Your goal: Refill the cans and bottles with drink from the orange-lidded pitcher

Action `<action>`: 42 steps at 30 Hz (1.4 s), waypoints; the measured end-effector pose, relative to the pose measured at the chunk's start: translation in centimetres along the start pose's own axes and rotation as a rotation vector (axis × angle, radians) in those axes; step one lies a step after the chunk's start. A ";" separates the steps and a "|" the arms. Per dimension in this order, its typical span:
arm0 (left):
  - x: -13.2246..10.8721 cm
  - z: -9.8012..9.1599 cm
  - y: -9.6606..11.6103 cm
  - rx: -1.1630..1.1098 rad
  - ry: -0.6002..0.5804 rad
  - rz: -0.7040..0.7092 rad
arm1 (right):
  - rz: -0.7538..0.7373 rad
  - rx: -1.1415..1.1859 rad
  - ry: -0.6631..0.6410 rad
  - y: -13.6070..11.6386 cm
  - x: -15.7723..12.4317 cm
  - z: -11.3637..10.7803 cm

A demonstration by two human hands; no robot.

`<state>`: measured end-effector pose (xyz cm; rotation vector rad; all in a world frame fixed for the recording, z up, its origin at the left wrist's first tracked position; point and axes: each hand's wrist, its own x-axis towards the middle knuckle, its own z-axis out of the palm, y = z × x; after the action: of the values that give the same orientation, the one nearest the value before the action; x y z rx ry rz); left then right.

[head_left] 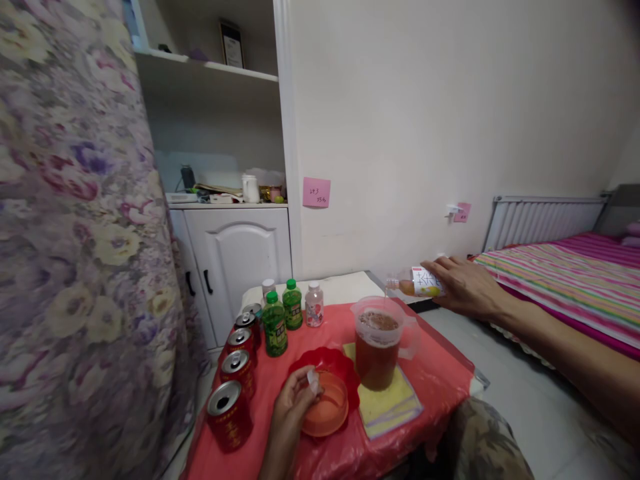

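Red cans (231,420) at desk's (267,397) left; front can: yellow characters, top one 王. Green bottles (275,328): label characters too small to read. Left grip (295,398) pinched nearly closed on small white piece (313,381), above orange dish (326,407). Pink note (317,193) on wall: handwriting, blurry. Jug (377,360) on yellow cloth (385,413), brown liquid inside. Bottle (420,283) tilted at jug's rim, pouring; black characters on white label, can't read. Right grip (457,288) wrapped round bottle's base end.

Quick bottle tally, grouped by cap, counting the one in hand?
Green-capped bottles: 2
Pale-capped bottles: 2, one partly hidden
Uncapped bottle, tilted in the right hand: 1
Total in view: 5
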<state>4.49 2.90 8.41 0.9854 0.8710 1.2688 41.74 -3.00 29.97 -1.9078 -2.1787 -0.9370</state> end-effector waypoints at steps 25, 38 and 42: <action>0.3 -0.5 -0.7 0.008 -0.047 0.016 | -0.019 -0.021 0.038 -0.3 0.3 0.0; 0.5 -0.7 -1.0 0.008 -0.043 0.020 | -0.016 -0.038 0.061 0.0 0.1 -1.0; 0.3 -0.6 -0.9 -0.021 -0.045 0.009 | -0.007 -0.053 0.067 0.0 0.2 -1.1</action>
<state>4.28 3.27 7.41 0.9981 0.8179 1.2569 41.35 -3.36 31.00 -1.8640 -2.1456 -1.0542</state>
